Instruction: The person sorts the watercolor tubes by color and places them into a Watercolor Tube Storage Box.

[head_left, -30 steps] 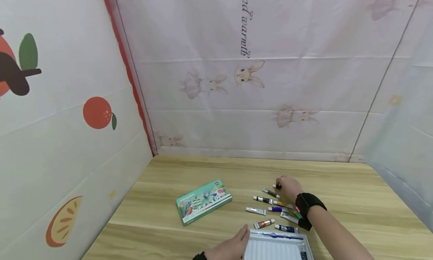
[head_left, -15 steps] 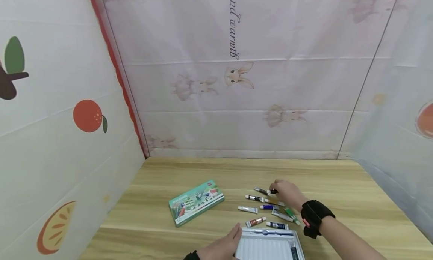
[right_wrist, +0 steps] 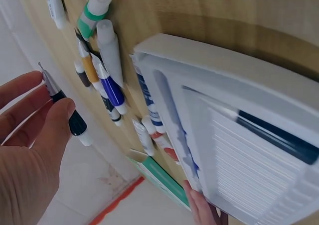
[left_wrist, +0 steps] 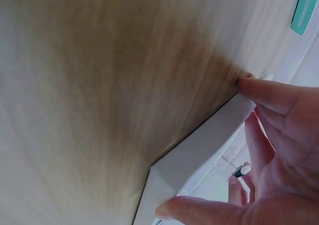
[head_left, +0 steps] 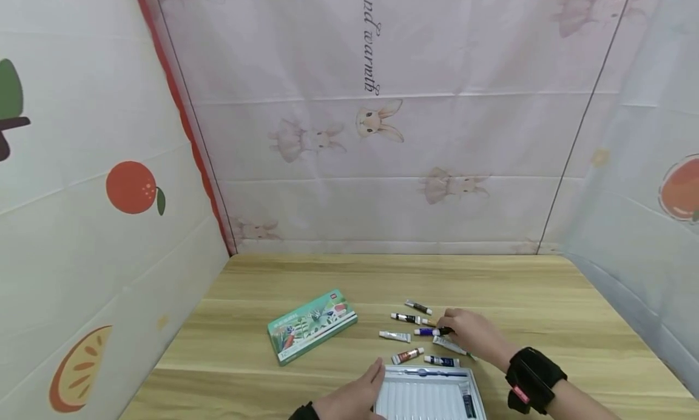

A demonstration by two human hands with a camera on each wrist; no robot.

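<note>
My right hand (head_left: pixel 477 338) pinches a dark paint tube (right_wrist: pixel 76 121) between thumb and fingers, its crimped silver end upward in the right wrist view. It hovers above several loose paint tubes, among them a purple-blue one (head_left: pixel 425 332), a red-brown one (head_left: pixel 406 355), a dark blue one (head_left: pixel 442 361) and a green one (right_wrist: pixel 93 13). With my left hand (head_left: pixel 352 394) I grip the left side of a white plastic tray (left_wrist: pixel 197 145), thumb at one corner, a fingertip farther along the wall. Inside this ridged tray lie a dark tube (right_wrist: pixel 279 140) and, in a slot, a blue paintbrush (head_left: pixel 426 374).
A flat green box (head_left: pixel 312 326) with a printed lid lies left of the tubes. The wooden table (head_left: pixel 262 280) meets a rabbit-print cloth (head_left: pixel 327 213) at the back and a fruit-print cloth (head_left: pixel 164 268) on the left.
My right hand has come nearer from the back of the table with the dark tube, now over the other tubes. My left hand still holds the tray. The view has turned slightly right.
</note>
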